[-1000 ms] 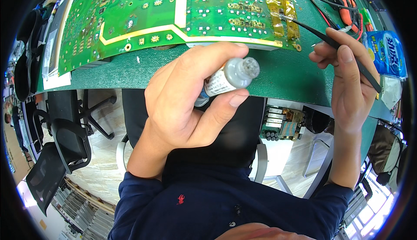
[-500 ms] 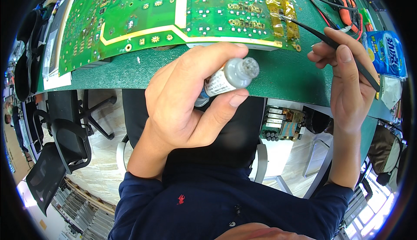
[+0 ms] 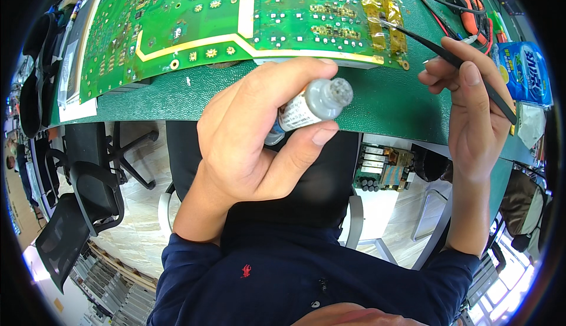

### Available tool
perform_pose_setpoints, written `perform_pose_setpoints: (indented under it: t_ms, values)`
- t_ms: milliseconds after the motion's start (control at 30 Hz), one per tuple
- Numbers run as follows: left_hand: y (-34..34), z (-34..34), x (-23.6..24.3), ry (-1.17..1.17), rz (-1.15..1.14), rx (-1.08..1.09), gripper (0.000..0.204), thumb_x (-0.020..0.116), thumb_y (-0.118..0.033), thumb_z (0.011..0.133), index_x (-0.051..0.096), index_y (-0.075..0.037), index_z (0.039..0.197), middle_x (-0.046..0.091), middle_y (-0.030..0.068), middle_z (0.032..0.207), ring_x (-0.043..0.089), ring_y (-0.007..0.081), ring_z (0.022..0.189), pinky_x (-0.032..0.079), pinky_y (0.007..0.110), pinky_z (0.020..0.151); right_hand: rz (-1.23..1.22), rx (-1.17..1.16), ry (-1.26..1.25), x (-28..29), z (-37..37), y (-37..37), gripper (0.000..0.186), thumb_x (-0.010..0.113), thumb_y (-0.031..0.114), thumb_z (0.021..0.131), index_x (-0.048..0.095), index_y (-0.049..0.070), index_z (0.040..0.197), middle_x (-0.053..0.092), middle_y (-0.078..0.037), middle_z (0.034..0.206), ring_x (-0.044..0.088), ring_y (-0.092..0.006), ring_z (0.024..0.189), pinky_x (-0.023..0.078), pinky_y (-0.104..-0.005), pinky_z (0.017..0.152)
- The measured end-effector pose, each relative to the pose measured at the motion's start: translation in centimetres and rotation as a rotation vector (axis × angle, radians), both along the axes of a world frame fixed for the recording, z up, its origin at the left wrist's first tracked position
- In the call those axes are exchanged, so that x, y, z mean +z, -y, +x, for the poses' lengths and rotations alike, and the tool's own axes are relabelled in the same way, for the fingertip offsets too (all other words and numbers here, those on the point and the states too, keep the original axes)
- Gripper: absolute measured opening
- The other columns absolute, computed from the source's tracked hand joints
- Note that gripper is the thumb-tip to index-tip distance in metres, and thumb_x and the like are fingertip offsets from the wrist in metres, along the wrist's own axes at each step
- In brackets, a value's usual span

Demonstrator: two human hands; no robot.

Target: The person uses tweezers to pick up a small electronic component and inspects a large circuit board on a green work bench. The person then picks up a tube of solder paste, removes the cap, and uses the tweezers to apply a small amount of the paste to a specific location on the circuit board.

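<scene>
My left hand is closed around a small bottle with a pale label and a grey top. The bottle is tilted toward the upper right, in front of the table's near edge. Black tweezers are held in my right hand, their pale tips pointing to the upper left. Those tips lie over the amber tape at the right end of a large green circuit board. Whether they touch it, or pinch anything, I cannot tell.
Red and black cables and an orange-handled tool lie right of the board on the green table. A blue packet sits at the right edge. Below the table is another circuit assembly. A black office chair stands at left.
</scene>
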State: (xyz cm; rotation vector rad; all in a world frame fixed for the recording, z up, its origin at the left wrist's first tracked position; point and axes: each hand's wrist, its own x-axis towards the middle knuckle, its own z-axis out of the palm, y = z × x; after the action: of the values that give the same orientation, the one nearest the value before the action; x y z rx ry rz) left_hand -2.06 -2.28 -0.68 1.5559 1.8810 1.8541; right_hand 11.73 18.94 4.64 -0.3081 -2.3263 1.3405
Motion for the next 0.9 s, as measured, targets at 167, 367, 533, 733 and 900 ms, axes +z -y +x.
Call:
perform_pose_setpoints:
  t_ms: [167, 367, 533, 733, 900]
  values:
    - [-0.01, 0.0, 0.0, -0.001, 0.002, 0.001, 0.04, 0.063, -0.012, 0.088, 0.049, 0.01, 0.119, 0.062, 0.0146, 0.084, 0.049, 0.0065, 0.06, 0.041, 0.018, 0.055, -0.011, -0.003, 0.005, 0.07, -0.05, 0.07, 0.036, 0.04, 0.017, 0.1, 0.053, -0.01, 0.121, 0.066, -0.016, 0.095, 0.064, -0.0199, 0.083, 0.047, -0.0296, 0.074]
    - [0.02, -0.04, -0.03, -0.004, 0.005, -0.007, 0.039, 0.064, -0.012, 0.088, 0.049, 0.01, 0.119, 0.062, 0.0144, 0.084, 0.049, 0.0063, 0.06, 0.041, 0.018, 0.056, -0.004, -0.013, 0.011, 0.07, -0.08, 0.13, 0.036, 0.04, 0.017, 0.1, 0.053, -0.01, 0.121, 0.066, -0.015, 0.094, 0.064, -0.0197, 0.083, 0.047, -0.0294, 0.074]
    - [-0.01, -0.03, -0.04, 0.005, 0.004, -0.013, 0.039, 0.064, -0.01, 0.088, 0.049, 0.01, 0.119, 0.062, 0.0141, 0.084, 0.049, 0.0061, 0.06, 0.041, 0.018, 0.057, -0.008, -0.017, 0.02, 0.14, -0.05, 0.23, 0.037, 0.041, 0.018, 0.1, 0.053, -0.009, 0.121, 0.066, -0.015, 0.094, 0.064, -0.0197, 0.084, 0.048, -0.0291, 0.074]
    - [0.08, 0.0, 0.15, 0.001, -0.015, -0.011, 0.039, 0.063, -0.009, 0.088, 0.049, 0.01, 0.119, 0.062, 0.0139, 0.084, 0.05, 0.0059, 0.06, 0.041, 0.018, 0.058, -0.034, -0.012, -0.001, 0.13, 0.04, 0.13, 0.037, 0.041, 0.02, 0.1, 0.054, -0.008, 0.121, 0.066, -0.015, 0.094, 0.065, -0.0198, 0.085, 0.048, -0.029, 0.074]
    - [0.07, -0.03, 0.13, -0.005, -0.009, -0.011, 0.039, 0.063, -0.009, 0.088, 0.049, 0.01, 0.119, 0.062, 0.0137, 0.083, 0.05, 0.0058, 0.06, 0.041, 0.018, 0.058, -0.055, -0.023, -0.036, 0.04, -0.02, 0.04, 0.037, 0.042, 0.02, 0.1, 0.055, -0.007, 0.121, 0.066, -0.015, 0.093, 0.065, -0.0195, 0.083, 0.048, -0.0289, 0.073]
